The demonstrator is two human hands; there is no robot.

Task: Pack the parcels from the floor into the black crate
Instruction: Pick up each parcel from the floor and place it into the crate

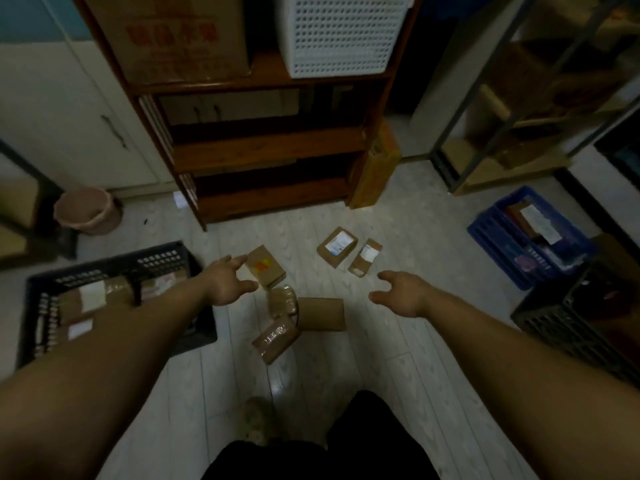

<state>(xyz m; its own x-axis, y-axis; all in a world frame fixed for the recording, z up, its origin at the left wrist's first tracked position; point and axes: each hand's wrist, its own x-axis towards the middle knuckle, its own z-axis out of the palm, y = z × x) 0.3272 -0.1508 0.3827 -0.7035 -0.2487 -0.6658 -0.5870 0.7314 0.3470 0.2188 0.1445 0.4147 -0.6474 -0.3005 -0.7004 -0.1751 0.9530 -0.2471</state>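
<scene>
Several brown cardboard parcels lie on the pale floor. One with an orange label (268, 268) sits just beyond my left hand (227, 280), whose fingers are spread and empty over its near edge. Two taped parcels (283, 301) (275, 337) and a plain flat one (322, 313) lie between my hands. Farther off are a parcel with a white label (337, 246) and a slim one (365, 257). My right hand (401, 294) hovers open, holding nothing, near the slim parcel. The black crate (166, 258) stands at the left, with several parcels inside.
A dark wooden shelf unit (270, 147) stands ahead, a yellow box (375, 168) leaning on its right side. A pink bin (86, 211) is at the left, a blue crate (485, 230) with goods at the right, and another black crate (571, 327) beside it.
</scene>
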